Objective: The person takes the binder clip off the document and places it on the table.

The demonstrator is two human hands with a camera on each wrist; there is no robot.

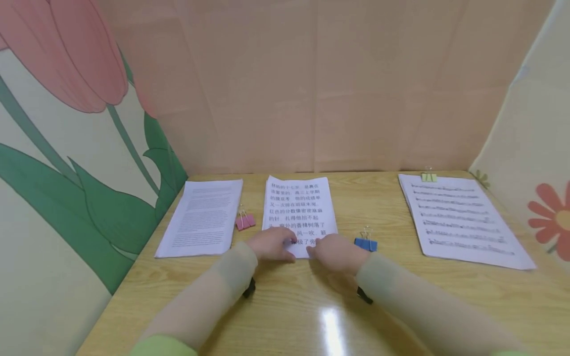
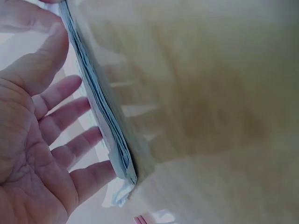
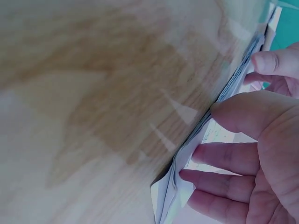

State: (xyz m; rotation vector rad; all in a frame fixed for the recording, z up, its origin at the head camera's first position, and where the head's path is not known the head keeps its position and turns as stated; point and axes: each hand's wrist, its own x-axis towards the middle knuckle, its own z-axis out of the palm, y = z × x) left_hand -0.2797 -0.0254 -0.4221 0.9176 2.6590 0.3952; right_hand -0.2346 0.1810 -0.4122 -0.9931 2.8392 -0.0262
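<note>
Both hands, left hand (image 1: 269, 243) and right hand (image 1: 335, 252), rest flat-fingered, gripping nothing, on the printed paper stack (image 1: 299, 207), whose loose near-edge sheets could fan apart.

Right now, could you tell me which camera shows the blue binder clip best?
The head view: the blue binder clip lies in plain sight on the table, just right of the right hand at the middle stack of paper. Neither wrist view shows it, only paper edges, fingers and wood.
</note>
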